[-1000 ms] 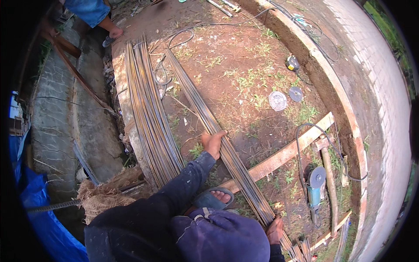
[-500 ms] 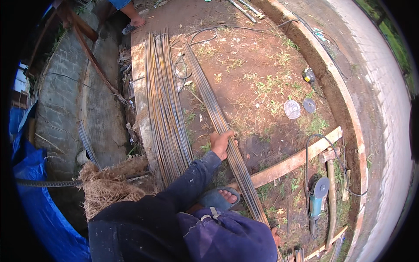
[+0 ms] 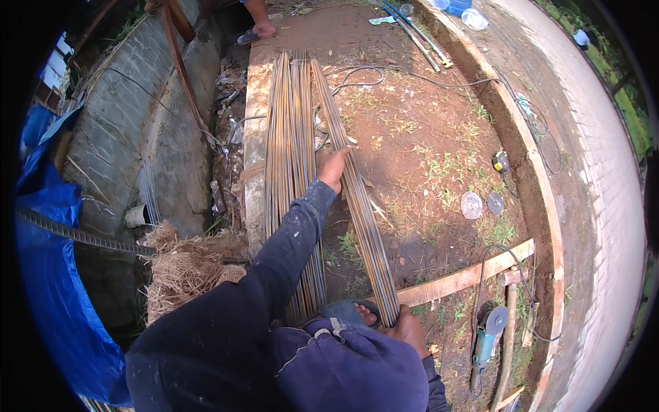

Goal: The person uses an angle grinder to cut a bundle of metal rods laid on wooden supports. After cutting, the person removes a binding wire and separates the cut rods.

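Note:
A slim bundle of thin, rust-streaked steel rods (image 3: 362, 223) slants from the far left toward me. Partway along it, my left hand (image 3: 332, 169) is wrapped round the rods from their left side. My right hand (image 3: 410, 331) is closed at the bundle's near end, its fingers partly hidden. Just left lies a wider pile of similar steel rods (image 3: 294, 137), almost touching the slim bundle at the far end. My left forearm crosses over this pile. Purple cloth (image 3: 350, 371) in front covers part of my right arm.
A wooden plank (image 3: 467, 279) lies across the ground at right, near an angle grinder (image 3: 486, 340). Beyond are a cutting disc (image 3: 495, 202), a tape measure (image 3: 500, 161) and a cable (image 3: 439, 84). Burlap (image 3: 185, 275) and a ribbed bar (image 3: 82, 237) lie left. Another person's foot (image 3: 257, 34) stands far off.
The slim bundle has shifted away from me and closer alongside the wide pile. Its near end and my right hand now show more fully. The whole view has shifted slightly too.

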A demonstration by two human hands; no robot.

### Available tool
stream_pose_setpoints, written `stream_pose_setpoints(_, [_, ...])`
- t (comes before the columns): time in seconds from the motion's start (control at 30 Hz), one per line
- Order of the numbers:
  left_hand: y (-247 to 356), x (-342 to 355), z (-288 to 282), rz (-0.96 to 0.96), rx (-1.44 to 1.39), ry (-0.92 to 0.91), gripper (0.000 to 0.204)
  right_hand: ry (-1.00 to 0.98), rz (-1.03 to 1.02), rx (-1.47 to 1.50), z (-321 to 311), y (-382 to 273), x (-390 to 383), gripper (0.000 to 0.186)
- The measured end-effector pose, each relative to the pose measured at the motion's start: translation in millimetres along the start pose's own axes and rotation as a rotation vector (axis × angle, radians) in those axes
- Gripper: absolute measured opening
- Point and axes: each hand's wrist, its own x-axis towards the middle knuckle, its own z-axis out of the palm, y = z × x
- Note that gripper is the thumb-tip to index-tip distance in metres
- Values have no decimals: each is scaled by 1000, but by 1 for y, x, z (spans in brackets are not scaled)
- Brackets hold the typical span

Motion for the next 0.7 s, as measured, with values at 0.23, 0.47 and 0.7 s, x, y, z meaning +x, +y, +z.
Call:
stream_pose_setpoints(0.23, [-94,-99,13,-300,-178,-148,59,20,-149,-60,22,-2,39,64])
stream_pose_setpoints(0.47, [-77,-86,-9,-455,-499,-373,41,-18,-150,-88,15,-13,33,68])
stream_pose_setpoints(0.7, [-94,-84,-5,-408,-189,-185,11,-61,-75,119,38,-10,29,59])
